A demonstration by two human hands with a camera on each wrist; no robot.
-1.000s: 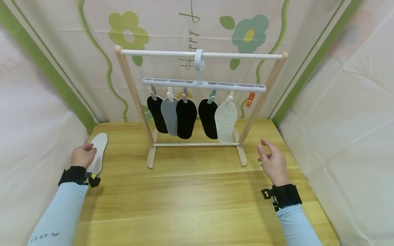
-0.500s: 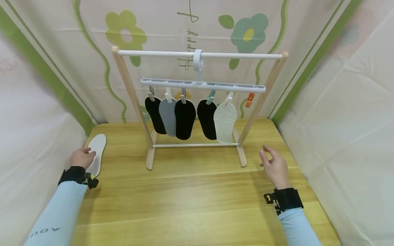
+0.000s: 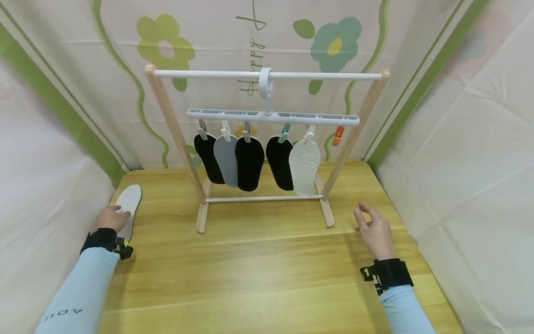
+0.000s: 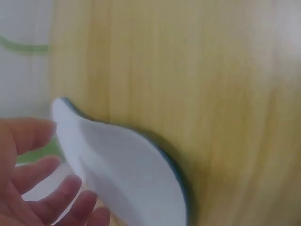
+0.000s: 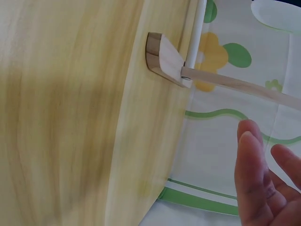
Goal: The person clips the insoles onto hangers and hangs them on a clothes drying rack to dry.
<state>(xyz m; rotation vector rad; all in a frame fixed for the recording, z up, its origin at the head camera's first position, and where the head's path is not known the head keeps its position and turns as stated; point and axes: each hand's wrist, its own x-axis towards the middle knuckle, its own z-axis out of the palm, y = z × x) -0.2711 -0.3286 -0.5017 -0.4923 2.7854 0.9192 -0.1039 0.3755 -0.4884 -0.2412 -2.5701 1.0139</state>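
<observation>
White insole (image 4: pixel 134 165) near left fingers (image 4: pixel 66 190), table edge (image 4: pixel 57 56)

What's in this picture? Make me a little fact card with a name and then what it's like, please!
Rack: wood and white, standing on the table
Hanger: white, hooked over the rack's top bar
Hanging up: three black insoles, one grey-blue insole, one white insole
Orange clip: holding nothing
Loose insole: white on top, lying at the table's left side
Left grip: bare hand at the loose insole; I can't tell if it touches
Right grip: bare hand, holding nothing
</observation>
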